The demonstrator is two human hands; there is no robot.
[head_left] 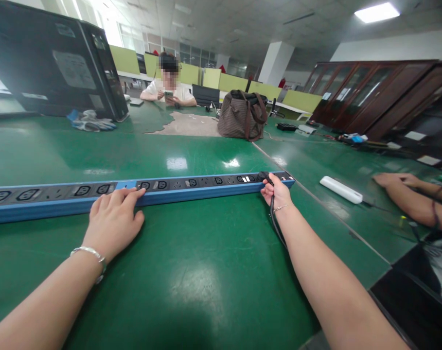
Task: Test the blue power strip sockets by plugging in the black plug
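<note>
A long blue power strip (206, 191) with a row of black sockets lies across the green table. My left hand (114, 214) rests flat on it left of the middle, fingers stretched over the top face and the thumb apart. Near the strip's right end, my right hand (277, 190) is closed round a black power plug (263, 176). The plug sits at the sockets there; how deep it is seated I cannot tell. Its black cord (274, 221) hangs from my fingers and runs down behind my right forearm.
A white power strip (341, 189) lies to the right, near another person's arms (417, 189). Behind stand a brown bag (242, 116) and a black computer case (56, 63), with gloves (91, 120) beside it. Someone holding a phone (168, 95) sits across the green table (191, 253).
</note>
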